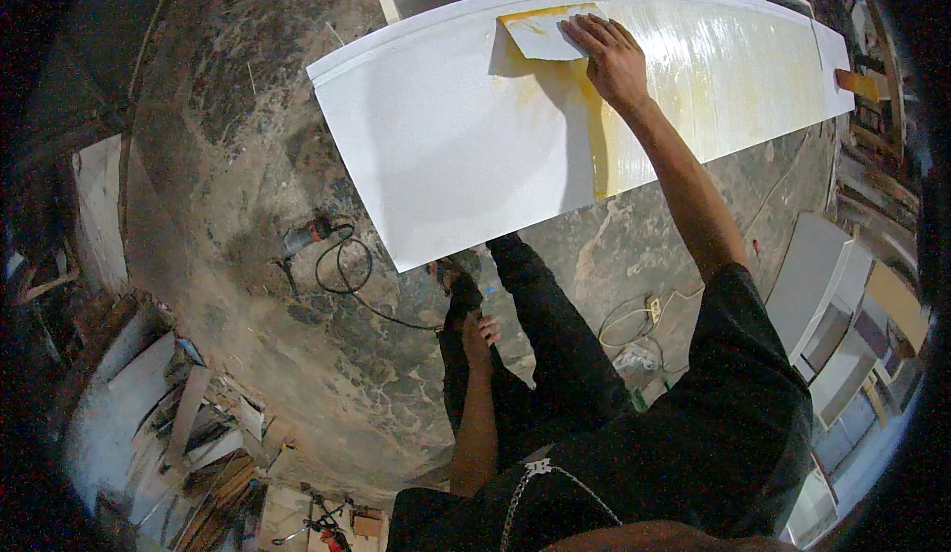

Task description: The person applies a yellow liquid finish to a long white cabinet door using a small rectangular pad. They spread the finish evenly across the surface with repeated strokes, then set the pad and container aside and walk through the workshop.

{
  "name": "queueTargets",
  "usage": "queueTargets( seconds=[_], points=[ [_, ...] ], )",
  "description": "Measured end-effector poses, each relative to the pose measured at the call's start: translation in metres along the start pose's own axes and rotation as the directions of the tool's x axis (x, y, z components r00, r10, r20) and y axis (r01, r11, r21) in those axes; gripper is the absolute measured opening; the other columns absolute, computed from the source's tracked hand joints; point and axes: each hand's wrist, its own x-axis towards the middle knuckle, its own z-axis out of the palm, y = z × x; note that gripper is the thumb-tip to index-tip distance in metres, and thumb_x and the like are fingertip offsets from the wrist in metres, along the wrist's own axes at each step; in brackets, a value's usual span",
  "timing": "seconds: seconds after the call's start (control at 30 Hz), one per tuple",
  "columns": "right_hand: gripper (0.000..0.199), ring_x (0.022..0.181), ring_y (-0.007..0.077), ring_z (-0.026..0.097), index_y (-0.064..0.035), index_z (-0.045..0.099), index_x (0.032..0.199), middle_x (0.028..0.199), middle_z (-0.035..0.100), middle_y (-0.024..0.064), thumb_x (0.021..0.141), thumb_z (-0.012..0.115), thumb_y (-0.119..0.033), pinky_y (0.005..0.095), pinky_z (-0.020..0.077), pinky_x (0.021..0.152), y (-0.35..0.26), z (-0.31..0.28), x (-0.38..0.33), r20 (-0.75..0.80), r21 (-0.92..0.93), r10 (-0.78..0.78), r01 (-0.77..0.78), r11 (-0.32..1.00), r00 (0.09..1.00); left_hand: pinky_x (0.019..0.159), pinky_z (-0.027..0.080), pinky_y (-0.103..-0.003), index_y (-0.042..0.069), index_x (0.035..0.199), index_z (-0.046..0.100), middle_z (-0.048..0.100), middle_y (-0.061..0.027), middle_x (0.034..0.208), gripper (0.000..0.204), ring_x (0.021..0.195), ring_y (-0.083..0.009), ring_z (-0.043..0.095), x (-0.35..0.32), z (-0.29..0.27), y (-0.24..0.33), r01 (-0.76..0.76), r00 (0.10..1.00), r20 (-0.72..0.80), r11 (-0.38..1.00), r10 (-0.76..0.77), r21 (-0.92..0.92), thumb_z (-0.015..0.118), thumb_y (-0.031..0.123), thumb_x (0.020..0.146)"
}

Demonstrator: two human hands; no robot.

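Observation:
A long white board [446,146] lies flat in front of me, its right part coated with shiny yellow glue. My right hand [609,52] presses a flat pale spreader card [540,32] onto the board at the edge of the glue. My left hand [482,332] hangs down beside my dark trouser leg, fingers loosely curled, holding nothing that I can see.
A power tool with a black cord [312,240] lies on the dirty concrete floor left of the board. A socket strip with cable [644,314] is by my feet. Wood offcuts [188,433] pile at lower left. White panels [822,295] lean at right. An orange item [860,83] sits at the board's far end.

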Motion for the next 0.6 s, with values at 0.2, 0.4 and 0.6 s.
queueTargets(
  seconds=[0.2, 0.4, 0.6],
  points=[
    [0.053, 0.115, 0.0251, 0.06, -0.021, 0.063, 0.123, 0.124, 0.064, 0.0033, 0.075, 0.055, -0.001, 0.0397, 0.0463, 0.103, -0.01, -0.005, 0.002, 0.039, 0.078, 0.008, -0.011, 0.997, 0.999, 0.071, 0.053, -0.035, 0.007, 0.133, 0.052, 0.066, -0.0129, 0.109, 0.054, 0.088, -0.0236, 0.067, -0.014, 0.019, 0.011, -0.054, 0.98, -0.17, 0.958, 0.106, 0.283, 0.048, 0.049, 0.1],
    [0.051, 0.108, 0.0251, 0.064, -0.0158, 0.067, 0.119, 0.119, 0.067, 0.0046, 0.074, 0.055, 0.005, 0.0378, 0.0527, 0.094, -0.02, -0.028, -0.064, 0.091, 0.13, 0.042, -0.054, 0.99, 0.995, 0.072, 0.053, -0.038, 0.008, 0.134, 0.051, 0.065, -0.0127, 0.112, 0.059, 0.092, -0.0237, 0.066, -0.03, 0.008, 0.028, -0.049, 0.993, -0.091, 0.953, 0.08, 0.299, 0.046, 0.055, 0.098],
    [0.049, 0.11, 0.0269, 0.063, -0.0147, 0.068, 0.118, 0.119, 0.067, 0.0066, 0.076, 0.053, 0.006, 0.0392, 0.0525, 0.094, -0.084, -0.064, -0.141, 0.189, 0.223, 0.051, -0.093, 0.97, 0.981, 0.075, 0.054, -0.039, 0.005, 0.136, 0.049, 0.065, -0.014, 0.113, 0.058, 0.091, -0.0258, 0.066, -0.002, -0.106, 0.014, -0.077, 0.997, 0.009, 0.913, 0.08, 0.401, 0.046, 0.05, 0.099]
  ],
)
